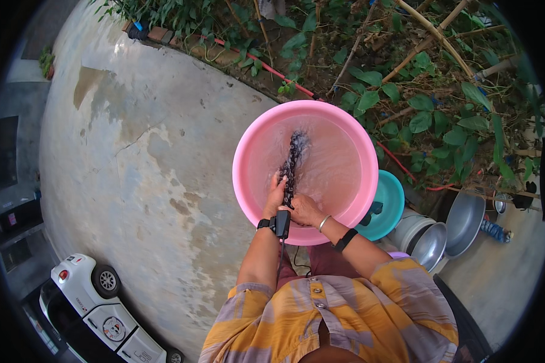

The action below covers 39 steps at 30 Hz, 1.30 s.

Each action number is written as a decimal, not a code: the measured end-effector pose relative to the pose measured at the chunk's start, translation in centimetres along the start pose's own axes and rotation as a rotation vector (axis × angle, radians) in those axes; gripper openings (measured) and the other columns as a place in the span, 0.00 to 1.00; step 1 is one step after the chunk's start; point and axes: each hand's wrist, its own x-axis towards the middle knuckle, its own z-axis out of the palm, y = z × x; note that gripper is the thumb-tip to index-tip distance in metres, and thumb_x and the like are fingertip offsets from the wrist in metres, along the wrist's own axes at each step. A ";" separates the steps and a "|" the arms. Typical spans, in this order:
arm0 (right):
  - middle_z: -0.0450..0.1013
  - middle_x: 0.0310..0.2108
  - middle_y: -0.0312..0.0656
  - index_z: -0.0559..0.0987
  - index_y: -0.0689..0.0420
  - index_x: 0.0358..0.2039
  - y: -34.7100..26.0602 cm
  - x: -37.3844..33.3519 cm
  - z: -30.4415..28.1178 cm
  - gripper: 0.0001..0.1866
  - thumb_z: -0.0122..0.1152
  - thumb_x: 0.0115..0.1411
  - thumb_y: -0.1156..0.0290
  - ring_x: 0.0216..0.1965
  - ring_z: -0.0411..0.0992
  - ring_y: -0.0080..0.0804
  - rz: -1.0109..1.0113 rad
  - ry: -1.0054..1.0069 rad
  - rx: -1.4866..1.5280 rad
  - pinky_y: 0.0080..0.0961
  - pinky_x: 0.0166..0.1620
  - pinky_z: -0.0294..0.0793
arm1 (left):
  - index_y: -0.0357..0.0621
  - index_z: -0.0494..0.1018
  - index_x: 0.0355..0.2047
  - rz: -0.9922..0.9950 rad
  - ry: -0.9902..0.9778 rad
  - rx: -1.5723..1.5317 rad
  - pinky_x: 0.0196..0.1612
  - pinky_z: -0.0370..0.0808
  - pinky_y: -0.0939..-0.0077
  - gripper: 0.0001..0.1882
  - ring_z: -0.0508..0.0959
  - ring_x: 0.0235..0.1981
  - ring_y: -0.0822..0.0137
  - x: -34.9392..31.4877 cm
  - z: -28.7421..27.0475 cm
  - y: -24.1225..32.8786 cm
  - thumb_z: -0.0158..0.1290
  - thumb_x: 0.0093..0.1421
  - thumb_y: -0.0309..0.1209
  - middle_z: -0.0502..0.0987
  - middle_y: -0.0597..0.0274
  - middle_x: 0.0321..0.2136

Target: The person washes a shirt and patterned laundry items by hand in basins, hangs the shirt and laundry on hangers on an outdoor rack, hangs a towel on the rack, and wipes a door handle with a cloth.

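Observation:
A large round pink basin (246,199) holds cloudy water. A long, narrow, bunched black cloth with a light pattern (293,158) stretches from my hands toward the basin's middle, its far end in the water where the surface ripples. My left hand (275,195) grips the cloth along its left side, thumb upward. Closed round its near end is my right hand (306,212), just inside the basin's near rim. A strapped black device (280,224) on my left wrist covers part of the space between the hands.
Right of the basin stands a teal basin (393,196) with something dark inside. Metal bowls (430,245) and a large metal pan (466,221) lie farther right. A planted bed (424,115) borders the concrete floor (145,157). A white toy car (109,314) is at lower left.

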 end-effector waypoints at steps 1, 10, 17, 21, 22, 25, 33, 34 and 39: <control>0.67 0.15 0.53 0.70 0.65 0.14 -0.8 -0.1 0.8 0.26 0.50 0.52 0.51 0.23 0.68 0.49 -0.024 -0.016 0.011 0.39 0.28 0.66 | 0.44 0.56 0.54 0.101 0.043 0.281 0.46 0.66 0.76 0.23 0.67 0.44 0.69 0.1 -2.1 -1.2 0.42 0.59 0.31 0.66 0.59 0.47; 0.71 0.22 0.45 0.72 0.61 0.24 8.4 -2.9 -0.2 0.25 0.46 0.56 0.48 0.22 0.69 0.34 0.614 0.424 0.510 0.33 0.29 0.66 | 0.39 0.67 0.39 -0.196 0.170 -0.294 0.29 0.75 0.69 0.16 0.77 0.26 0.64 -5.1 7.7 4.5 0.35 0.63 0.37 0.75 0.58 0.28; 0.68 0.42 0.37 0.67 0.54 0.49 4.4 -3.0 -4.6 0.29 0.45 0.56 0.45 0.41 0.68 0.27 0.610 0.203 1.603 0.26 0.42 0.70 | 0.38 0.63 0.45 -0.306 -0.181 -0.280 0.38 0.75 0.72 0.25 0.76 0.35 0.66 -9.3 9.3 7.3 0.32 0.62 0.48 0.73 0.56 0.37; 0.71 0.36 0.38 0.68 0.56 0.44 3.7 -2.6 -4.7 0.19 0.55 0.53 0.61 0.35 0.71 0.25 0.377 0.210 1.251 0.23 0.40 0.72 | 0.39 0.69 0.37 -0.293 -0.222 0.094 0.32 0.75 0.76 0.22 0.76 0.26 0.71 -9.1 6.4 5.7 0.41 0.60 0.47 0.75 0.61 0.30; 0.72 0.33 0.39 0.72 0.59 0.39 3.5 -2.8 -4.8 0.15 0.58 0.50 0.69 0.32 0.71 0.23 0.459 0.312 1.181 0.20 0.37 0.71 | 0.40 0.71 0.32 -0.272 -0.120 -0.038 0.28 0.73 0.80 0.17 0.74 0.22 0.74 -9.6 6.6 5.3 0.46 0.58 0.43 0.74 0.64 0.25; 0.73 0.28 0.39 0.75 0.61 0.31 2.8 -3.9 -5.5 0.11 0.60 0.48 0.70 0.31 0.70 0.22 0.340 0.301 0.610 0.20 0.34 0.69 | 0.40 0.70 0.32 -0.164 0.151 -0.090 0.26 0.71 0.84 0.12 0.73 0.20 0.75 -9.7 6.0 4.8 0.48 0.57 0.37 0.73 0.66 0.22; 0.69 0.30 0.50 0.75 0.60 0.35 6.0 -5.1 -5.2 0.19 0.61 0.41 0.66 0.37 0.67 0.47 0.382 0.275 -0.189 0.36 0.44 0.66 | 0.41 0.62 0.46 0.334 0.393 0.958 0.51 0.59 0.64 0.29 0.61 0.49 0.48 -8.1 3.0 3.1 0.57 0.41 0.26 0.59 0.42 0.47; 0.68 0.34 0.52 0.71 0.59 0.41 6.7 -4.4 -4.7 0.25 0.61 0.41 0.65 0.40 0.65 0.48 0.382 0.457 -0.217 0.36 0.46 0.64 | 0.41 0.62 0.46 0.333 0.388 0.960 0.51 0.59 0.64 0.29 0.61 0.49 0.48 -8.3 3.4 3.3 0.57 0.41 0.26 0.59 0.42 0.47; 0.64 0.43 0.56 0.61 0.57 0.52 7.7 -0.3 -1.4 0.35 0.60 0.41 0.63 0.49 0.59 0.53 0.343 0.394 -0.060 0.37 0.51 0.60 | 0.43 0.57 0.51 -0.013 0.469 0.643 0.50 0.62 0.64 0.29 0.62 0.50 0.50 -8.1 5.9 3.2 0.53 0.51 0.38 0.62 0.48 0.48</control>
